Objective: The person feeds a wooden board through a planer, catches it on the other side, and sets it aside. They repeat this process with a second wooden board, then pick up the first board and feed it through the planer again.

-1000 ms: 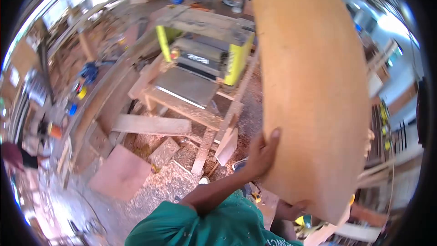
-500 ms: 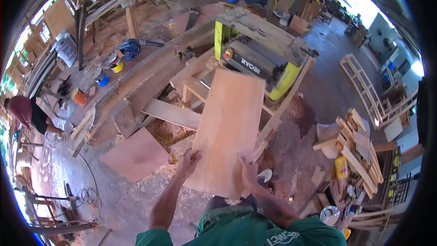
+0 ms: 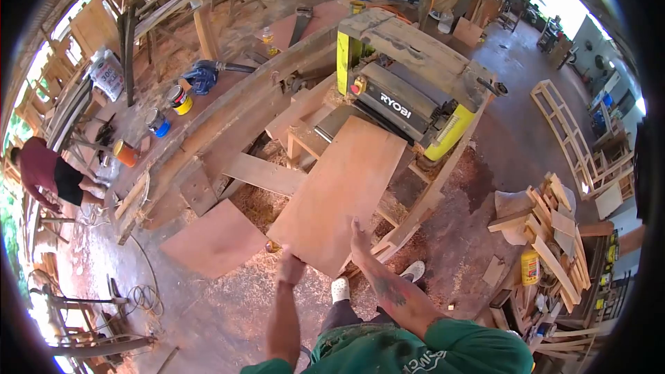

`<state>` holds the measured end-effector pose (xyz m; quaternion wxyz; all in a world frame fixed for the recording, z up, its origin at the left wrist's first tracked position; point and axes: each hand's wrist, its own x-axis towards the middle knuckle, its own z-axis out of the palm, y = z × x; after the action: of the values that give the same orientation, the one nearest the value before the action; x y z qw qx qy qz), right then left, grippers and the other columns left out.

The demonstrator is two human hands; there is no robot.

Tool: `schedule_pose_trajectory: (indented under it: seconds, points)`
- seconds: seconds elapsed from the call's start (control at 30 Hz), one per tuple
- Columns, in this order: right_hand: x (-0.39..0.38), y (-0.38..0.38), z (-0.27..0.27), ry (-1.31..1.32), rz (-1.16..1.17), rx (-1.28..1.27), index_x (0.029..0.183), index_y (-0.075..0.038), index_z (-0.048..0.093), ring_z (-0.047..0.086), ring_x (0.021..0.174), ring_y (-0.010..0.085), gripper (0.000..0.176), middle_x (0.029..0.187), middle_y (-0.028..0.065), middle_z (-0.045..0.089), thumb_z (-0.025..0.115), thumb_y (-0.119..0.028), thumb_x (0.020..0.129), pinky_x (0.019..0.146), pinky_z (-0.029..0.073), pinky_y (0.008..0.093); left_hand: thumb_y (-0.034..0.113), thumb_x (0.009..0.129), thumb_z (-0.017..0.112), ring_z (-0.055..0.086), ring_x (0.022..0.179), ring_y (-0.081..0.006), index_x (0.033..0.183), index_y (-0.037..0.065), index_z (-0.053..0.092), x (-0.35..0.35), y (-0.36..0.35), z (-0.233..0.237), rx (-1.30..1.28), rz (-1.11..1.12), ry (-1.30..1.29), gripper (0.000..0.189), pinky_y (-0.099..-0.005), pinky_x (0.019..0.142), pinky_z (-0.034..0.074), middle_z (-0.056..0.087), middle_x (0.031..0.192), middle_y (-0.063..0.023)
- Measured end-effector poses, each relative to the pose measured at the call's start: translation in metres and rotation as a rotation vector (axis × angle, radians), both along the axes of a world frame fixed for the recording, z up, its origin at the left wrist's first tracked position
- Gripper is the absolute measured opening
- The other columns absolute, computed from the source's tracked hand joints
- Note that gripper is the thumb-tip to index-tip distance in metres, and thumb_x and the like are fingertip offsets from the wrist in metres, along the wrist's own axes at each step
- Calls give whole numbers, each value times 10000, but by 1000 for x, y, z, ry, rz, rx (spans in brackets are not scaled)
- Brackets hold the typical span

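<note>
Board (image 3: 339,194) feeding at the planer (image 3: 398,102) seems to need level support; right hand (image 3: 361,248) open, left hand's (image 3: 291,268) grip unclear.

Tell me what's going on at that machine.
Someone in a green shirt has their left hand and right hand at the near end of a rectangular brown wooden board. Its far end lies by a black and lime-green RYOBI machine. At left, another person in maroon and black bends over.
</note>
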<state>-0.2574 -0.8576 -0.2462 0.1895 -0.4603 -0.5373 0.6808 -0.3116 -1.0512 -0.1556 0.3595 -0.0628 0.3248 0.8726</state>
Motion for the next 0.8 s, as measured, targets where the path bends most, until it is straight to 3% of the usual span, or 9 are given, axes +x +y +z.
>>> schedule_pose_trajectory:
  seconds: [0.07,0.13,0.27,0.33,0.4,0.47,0.53,0.63,0.8]
  points:
    - [-10,-2,-30,-84,61,-233,1116,72,481,574,784,244,681,902,170,598,506,-541,821,694,462,327,186,815,581,470,1105,-240,1263,77,380,2,17,-43,-185,261,94,502,-404,915,406,475,1222,-82]
    - [-8,5,-9,-151,207,-304,1050,51,497,573,727,223,639,853,150,588,505,-544,820,621,465,314,141,788,608,504,1052,-237,1227,66,408,-10,17,-76,-238,320,9,488,-392,865,440,504,1169,-86]
    - [17,40,3,-222,413,-259,964,-2,498,540,610,149,462,767,69,564,479,-455,876,477,418,272,94,767,627,563,944,-239,1131,54,475,-32,28,-71,-174,364,43,397,-385,770,497,561,1052,-77]
    - [50,49,59,-179,391,-258,876,-19,501,505,555,121,418,662,45,542,466,-435,889,479,407,257,81,765,625,567,935,-239,1122,54,482,-45,30,-59,-212,317,-7,385,-387,766,500,564,1042,-77]
    - [84,72,79,-116,749,-158,872,-24,510,514,562,122,361,672,47,549,460,-380,904,500,418,250,68,763,623,570,927,-240,1113,55,489,-55,36,-58,-241,278,-39,375,-389,763,503,567,1032,-76]
    - [120,85,81,-156,804,-134,900,-18,514,557,638,129,334,748,65,563,446,-345,912,543,447,246,50,760,619,577,913,-240,1105,65,497,-62,42,-63,-262,341,-38,366,-380,750,508,572,1025,-75]
    - [148,89,101,-171,600,-367,930,-6,518,581,698,136,303,810,79,579,452,-300,911,593,470,246,54,749,639,575,900,-226,1105,76,498,-69,49,-74,-325,389,-10,384,-355,732,502,571,1019,-72]
    - [192,119,94,-246,552,-409,938,-4,523,582,697,136,276,818,86,594,478,-274,902,606,476,250,62,738,660,568,876,-210,1095,84,500,-74,57,-81,-354,458,107,391,-342,709,491,568,1005,-70]
    - [233,184,122,-362,520,-239,960,-5,530,584,700,141,259,842,95,600,497,-253,892,601,475,251,85,733,679,569,819,-190,1033,78,510,-79,66,-83,-549,526,41,344,-328,673,489,575,942,-48]
